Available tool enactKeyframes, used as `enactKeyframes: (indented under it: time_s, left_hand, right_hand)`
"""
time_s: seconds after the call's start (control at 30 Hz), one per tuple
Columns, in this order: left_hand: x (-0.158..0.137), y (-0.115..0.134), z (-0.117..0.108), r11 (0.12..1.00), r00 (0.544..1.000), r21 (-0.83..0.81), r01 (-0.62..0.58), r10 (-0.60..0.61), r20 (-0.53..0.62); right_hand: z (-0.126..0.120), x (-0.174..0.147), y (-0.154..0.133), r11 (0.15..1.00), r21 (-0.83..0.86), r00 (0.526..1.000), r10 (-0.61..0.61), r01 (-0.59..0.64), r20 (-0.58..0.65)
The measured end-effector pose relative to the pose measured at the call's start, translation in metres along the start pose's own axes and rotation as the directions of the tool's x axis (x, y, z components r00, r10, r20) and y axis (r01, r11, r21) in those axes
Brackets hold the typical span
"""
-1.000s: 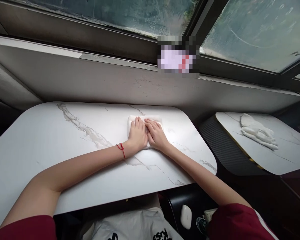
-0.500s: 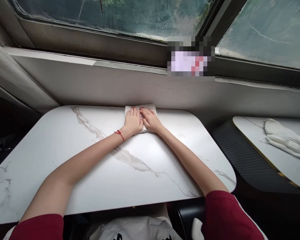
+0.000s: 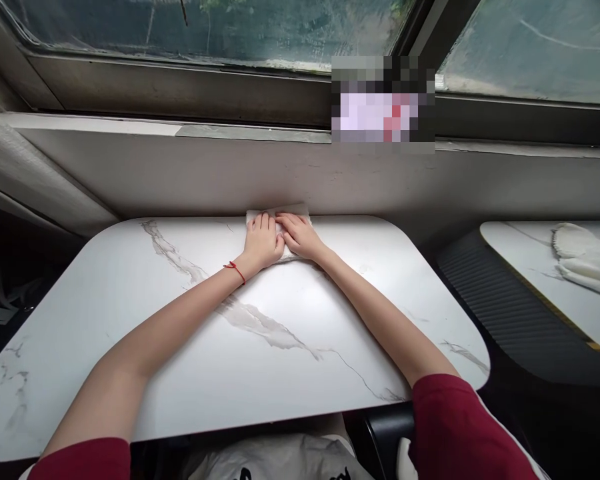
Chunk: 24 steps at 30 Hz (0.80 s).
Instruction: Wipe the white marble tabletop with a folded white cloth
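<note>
A folded white cloth (image 3: pixel 296 209) lies at the far edge of the white marble-patterned table (image 3: pixel 180 380), up against the wall panel. My left hand (image 3: pixel 263 240) rests on its left part, palm down, with a red string bracelet (image 3: pixel 236 270) round the wrist. Flat on the right part is my right hand (image 3: pixel 299 235), its fingers stretched out and pointing left towards the other hand. Both hands press on the cloth from above and cover most of it. Its back edge and corners show past the fingertips.
Behind the table rises a pale wall panel (image 3: pixel 205 170) below the windows (image 3: pixel 260 33). A blurred-out patch (image 3: pixel 380 110) covers part of the sill. To the right stands a second marbled table (image 3: pixel 525 260) with a crumpled white cloth item (image 3: pixel 587 260) on it.
The view has shifted a little, so the second table sits further right. The cloth reaches slightly further up against the wall panel. Both hands stay flat on it.
</note>
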<state>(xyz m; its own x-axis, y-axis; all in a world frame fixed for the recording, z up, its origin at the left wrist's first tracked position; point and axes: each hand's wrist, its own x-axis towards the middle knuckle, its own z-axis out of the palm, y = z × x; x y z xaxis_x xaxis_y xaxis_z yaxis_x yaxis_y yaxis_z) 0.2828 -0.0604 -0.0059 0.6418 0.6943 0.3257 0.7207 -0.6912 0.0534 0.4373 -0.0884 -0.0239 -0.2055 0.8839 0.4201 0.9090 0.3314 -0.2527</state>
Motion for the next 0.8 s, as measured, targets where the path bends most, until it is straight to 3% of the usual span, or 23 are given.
enactKeyframes:
  time_s: [0.43, 0.63, 0.8]
  left_hand:
    - [-0.004, -0.008, 0.0, 0.999, 0.999, 0.01, -0.037, 0.037, 0.008]
    - [-0.039, -0.013, -0.011, 0.987, 0.986, 0.039, -0.157, 0.154, 0.069]
    - [-0.098, -0.01, -0.037, 0.963, 0.953, -0.008, -0.271, 0.269, 0.138]
  right_hand:
    - [-0.007, -0.004, -0.017, 0.996, -0.092, 0.998, 0.022, -0.017, 0.053]
    - [-0.019, -0.024, -0.067, 0.963, -0.267, 0.984, 0.082, -0.038, 0.157]
    - [-0.002, -0.068, -0.128, 0.932, -0.351, 0.989, 0.129, -0.095, 0.074]
